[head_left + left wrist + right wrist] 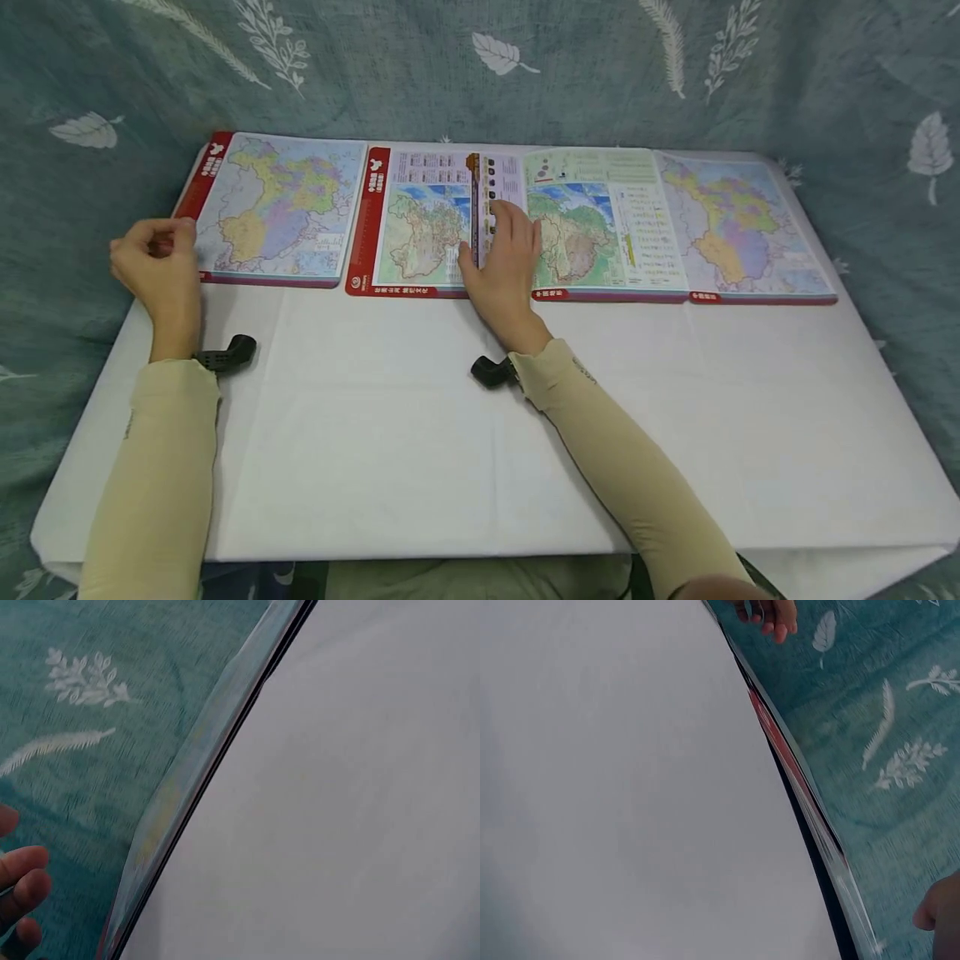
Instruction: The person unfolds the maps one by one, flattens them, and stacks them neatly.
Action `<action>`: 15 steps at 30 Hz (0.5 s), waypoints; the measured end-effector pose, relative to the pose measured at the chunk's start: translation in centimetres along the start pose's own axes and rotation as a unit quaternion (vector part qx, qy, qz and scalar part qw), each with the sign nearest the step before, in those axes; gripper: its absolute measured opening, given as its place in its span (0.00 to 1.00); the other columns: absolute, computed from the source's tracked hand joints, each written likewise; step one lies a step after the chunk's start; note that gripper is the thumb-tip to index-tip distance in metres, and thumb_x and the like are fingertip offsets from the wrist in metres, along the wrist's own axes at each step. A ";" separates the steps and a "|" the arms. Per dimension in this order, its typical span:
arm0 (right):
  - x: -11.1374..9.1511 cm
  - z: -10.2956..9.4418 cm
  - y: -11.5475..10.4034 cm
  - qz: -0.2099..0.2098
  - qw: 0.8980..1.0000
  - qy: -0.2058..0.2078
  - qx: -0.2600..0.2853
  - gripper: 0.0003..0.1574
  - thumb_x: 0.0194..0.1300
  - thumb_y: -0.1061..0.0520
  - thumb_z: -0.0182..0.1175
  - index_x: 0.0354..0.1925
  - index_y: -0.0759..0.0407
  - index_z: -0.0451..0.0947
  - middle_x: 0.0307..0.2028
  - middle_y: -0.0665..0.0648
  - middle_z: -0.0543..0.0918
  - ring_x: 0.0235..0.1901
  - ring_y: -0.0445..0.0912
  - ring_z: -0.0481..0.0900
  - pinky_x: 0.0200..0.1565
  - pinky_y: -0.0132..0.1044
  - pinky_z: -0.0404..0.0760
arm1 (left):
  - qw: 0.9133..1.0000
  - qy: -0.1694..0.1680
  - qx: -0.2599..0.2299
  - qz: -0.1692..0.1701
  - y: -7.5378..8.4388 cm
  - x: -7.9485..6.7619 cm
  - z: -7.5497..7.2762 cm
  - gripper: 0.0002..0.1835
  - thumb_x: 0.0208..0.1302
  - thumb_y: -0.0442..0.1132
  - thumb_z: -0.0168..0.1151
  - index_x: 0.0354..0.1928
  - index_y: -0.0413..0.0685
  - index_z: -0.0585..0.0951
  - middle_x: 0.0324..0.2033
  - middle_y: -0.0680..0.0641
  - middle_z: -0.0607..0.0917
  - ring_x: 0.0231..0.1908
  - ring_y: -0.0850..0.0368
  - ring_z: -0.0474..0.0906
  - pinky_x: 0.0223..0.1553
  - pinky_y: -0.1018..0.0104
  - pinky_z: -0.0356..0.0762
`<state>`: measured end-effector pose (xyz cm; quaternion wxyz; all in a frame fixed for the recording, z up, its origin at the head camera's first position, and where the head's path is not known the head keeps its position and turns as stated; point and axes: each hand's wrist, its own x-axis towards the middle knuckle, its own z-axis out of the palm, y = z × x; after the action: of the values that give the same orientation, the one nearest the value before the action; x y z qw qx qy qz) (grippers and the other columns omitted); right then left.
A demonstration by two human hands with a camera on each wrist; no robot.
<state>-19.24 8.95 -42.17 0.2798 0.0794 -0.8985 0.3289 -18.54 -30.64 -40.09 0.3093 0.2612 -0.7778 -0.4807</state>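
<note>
A row of colourful maps lies along the table's back edge. At the left is a map (285, 208) with a red side strip. My left hand (161, 258) is beside that strip, fingers loosely bent and the thumb side at the map's edge; in the left wrist view the fingertips (26, 889) show apart from one another. A second red-edged map (423, 233) lies in the middle. Over its right part and the seam beside it, my right hand (506, 267) lies with extended fingers and the thumb spread to the left.
Right of the right hand are a green relief map (577, 242) and another coloured map (731, 225). They lie on a white-covered table (420, 433). Blue-green cloth (420, 75) with white leaf prints hangs behind and at the sides.
</note>
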 end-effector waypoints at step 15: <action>-0.8 4.9 -7.5 0.022 0.989 -0.141 -0.025 0.42 0.70 0.46 0.66 0.73 0.63 0.67 0.73 0.59 0.67 0.77 0.51 0.59 0.80 0.59 0.45 | 0.988 0.058 -0.038 -0.139 0.2 1.7 -2.5 0.05 0.72 0.46 0.68 0.46 0.60 0.87 0.45 0.68 0.75 0.52 0.74 0.66 0.62 0.78 0.56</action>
<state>-18.28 -0.01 -41.58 0.1445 0.0985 -0.9383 0.2982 -17.85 -33.25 -38.68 0.2943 0.3823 -0.6955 -0.5325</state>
